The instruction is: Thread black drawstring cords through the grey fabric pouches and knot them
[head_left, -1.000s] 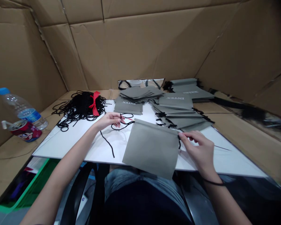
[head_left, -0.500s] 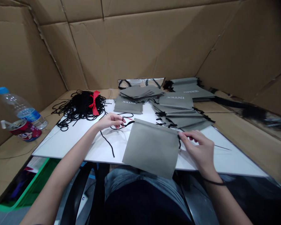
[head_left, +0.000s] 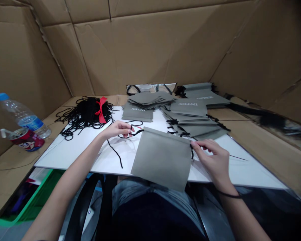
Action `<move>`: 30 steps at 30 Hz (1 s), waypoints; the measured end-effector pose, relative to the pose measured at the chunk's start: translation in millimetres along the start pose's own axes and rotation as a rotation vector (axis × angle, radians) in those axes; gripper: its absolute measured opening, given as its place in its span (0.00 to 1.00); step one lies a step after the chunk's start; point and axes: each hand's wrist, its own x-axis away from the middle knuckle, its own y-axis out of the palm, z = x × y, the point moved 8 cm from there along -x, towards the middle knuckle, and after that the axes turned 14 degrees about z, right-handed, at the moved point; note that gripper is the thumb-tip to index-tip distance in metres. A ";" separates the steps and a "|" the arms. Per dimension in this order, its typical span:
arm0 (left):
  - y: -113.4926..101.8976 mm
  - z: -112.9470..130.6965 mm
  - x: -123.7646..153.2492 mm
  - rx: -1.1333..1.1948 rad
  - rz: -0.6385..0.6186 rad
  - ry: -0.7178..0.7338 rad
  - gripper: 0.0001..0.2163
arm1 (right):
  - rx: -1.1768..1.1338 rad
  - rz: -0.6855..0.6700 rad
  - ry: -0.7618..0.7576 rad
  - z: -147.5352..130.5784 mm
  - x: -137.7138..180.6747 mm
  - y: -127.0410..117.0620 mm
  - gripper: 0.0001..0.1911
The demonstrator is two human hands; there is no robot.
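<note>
A grey drawstring bag (head_left: 164,159) hangs between my hands, its lower part over the front edge of the white table (head_left: 72,150). At the bag's upper left corner, my left hand (head_left: 120,129) pinches the black cord (head_left: 137,133), which loops about the fingers; a loose end lies on the table. A thin reddish stick or needle tip shows beside those fingers. My right hand (head_left: 213,155) is closed at the upper right corner, where a short black cord loop (head_left: 192,152) hangs. Beyond this hand a thin dark rod (head_left: 238,157) points right.
Behind the bag lie stacks of grey bags (head_left: 188,108), many with black knotted cords. A bundle of black cords (head_left: 86,113) tied with a red ribbon (head_left: 101,110) sits back left. A water bottle (head_left: 27,117) and a red can (head_left: 27,140) stand left. Cardboard walls surround the table.
</note>
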 end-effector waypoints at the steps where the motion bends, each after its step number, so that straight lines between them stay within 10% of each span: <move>1: 0.3 0.3 0.2 0.001 -0.005 -0.001 0.14 | 0.000 0.000 0.001 0.2 -0.1 0.1 0.06; 25: 5.1 9.7 3.5 0.020 -0.031 0.018 0.10 | -0.038 -0.088 -0.025 -8.4 -0.2 9.1 0.07; 30: -8.4 8.9 -3.7 0.069 0.116 0.111 0.11 | -0.036 -0.107 -0.011 -10.9 -0.7 10.3 0.07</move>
